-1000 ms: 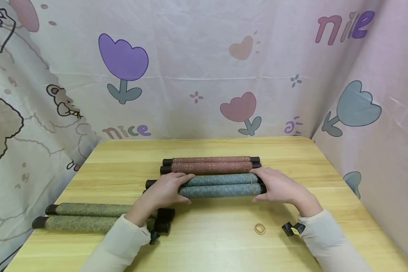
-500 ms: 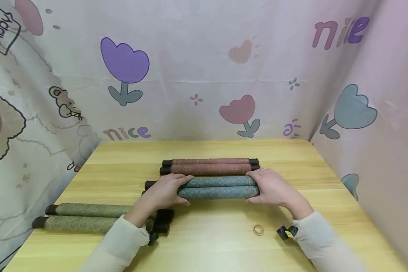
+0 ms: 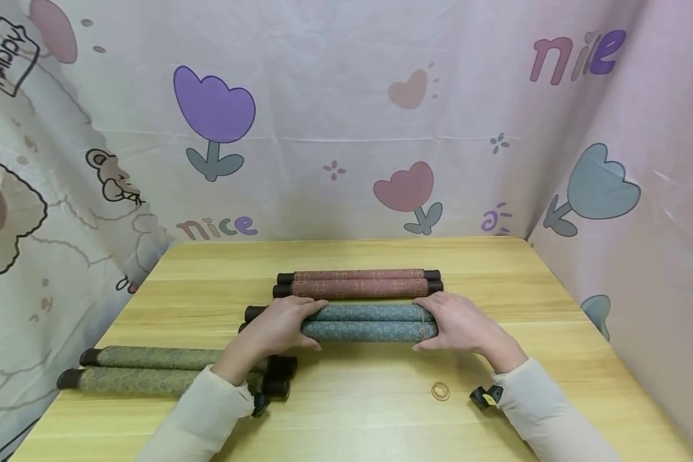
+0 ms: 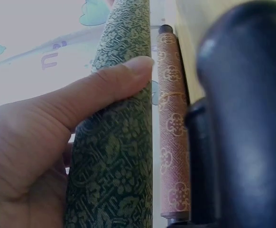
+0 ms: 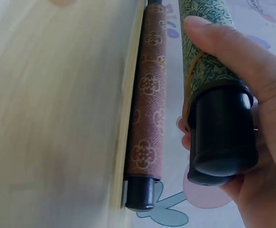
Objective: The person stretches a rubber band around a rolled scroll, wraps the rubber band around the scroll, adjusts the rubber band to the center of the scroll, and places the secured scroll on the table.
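Note:
Two blue-green patterned scroll rolls [image 3: 369, 331] lie side by side in the middle of the head view. My left hand [image 3: 280, 324] grips them near their left end, with the thumb on the near side. My right hand [image 3: 461, 325] grips the right end, hiding the black knobs there in the head view. A thin rubber band [image 5: 193, 78] circles the rolls by the black end caps [image 5: 223, 133] in the right wrist view. Brocade cloth [image 4: 114, 156] fills the left wrist view under the left thumb.
Behind lie two red patterned scroll rolls [image 3: 358, 287] with black knobs. Two olive-green scroll rolls [image 3: 138, 380] lie at the left, partly under the left forearm. Loose rubber bands [image 3: 441, 391] rest on the wooden table [image 3: 358, 423] near the front. Printed curtains [image 3: 323, 96] surround the table.
My right hand has slid left along the blue-green rolls and now covers their right end knobs. The left hand keeps its grip in nearly the same spot. The head view has shifted slightly.

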Available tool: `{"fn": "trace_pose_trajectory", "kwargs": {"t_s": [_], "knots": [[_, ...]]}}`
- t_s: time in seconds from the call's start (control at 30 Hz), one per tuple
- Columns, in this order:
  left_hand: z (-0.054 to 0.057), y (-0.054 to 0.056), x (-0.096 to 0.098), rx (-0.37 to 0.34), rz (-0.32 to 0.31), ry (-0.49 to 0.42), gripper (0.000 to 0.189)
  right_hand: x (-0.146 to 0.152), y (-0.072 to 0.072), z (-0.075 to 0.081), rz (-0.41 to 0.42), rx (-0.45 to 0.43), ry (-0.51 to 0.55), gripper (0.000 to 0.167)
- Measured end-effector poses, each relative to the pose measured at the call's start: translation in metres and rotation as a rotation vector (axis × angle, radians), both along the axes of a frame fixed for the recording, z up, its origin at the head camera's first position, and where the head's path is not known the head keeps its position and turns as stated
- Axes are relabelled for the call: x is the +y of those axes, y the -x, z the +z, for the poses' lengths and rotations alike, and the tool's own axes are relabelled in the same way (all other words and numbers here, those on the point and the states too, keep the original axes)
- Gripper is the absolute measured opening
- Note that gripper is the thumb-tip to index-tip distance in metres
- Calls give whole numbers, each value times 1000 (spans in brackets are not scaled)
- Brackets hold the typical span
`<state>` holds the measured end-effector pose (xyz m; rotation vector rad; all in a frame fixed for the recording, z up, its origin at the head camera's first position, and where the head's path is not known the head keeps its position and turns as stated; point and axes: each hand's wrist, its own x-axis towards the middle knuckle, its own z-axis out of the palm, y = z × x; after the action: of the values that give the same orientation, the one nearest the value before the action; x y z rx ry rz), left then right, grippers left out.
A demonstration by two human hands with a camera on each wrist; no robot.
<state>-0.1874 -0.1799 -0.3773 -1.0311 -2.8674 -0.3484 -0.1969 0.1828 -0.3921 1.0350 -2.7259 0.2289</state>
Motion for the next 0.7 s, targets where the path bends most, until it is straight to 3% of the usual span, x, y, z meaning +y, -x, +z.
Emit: {"fn": "trace_pose_trajectory", "kwargs": {"t_s": [0.27,0.53,0.7], "knots": [[1,-3,4,-4,-36,-5,81,-4,-2,-1,24,-90,11,92],[2,-1,-1,22,17,-19,84,6,-2,14,-53,-149,16,111],[4,0,-1,29,19,-18,84,14,-2,14,-91,-67,-17,92]]}}
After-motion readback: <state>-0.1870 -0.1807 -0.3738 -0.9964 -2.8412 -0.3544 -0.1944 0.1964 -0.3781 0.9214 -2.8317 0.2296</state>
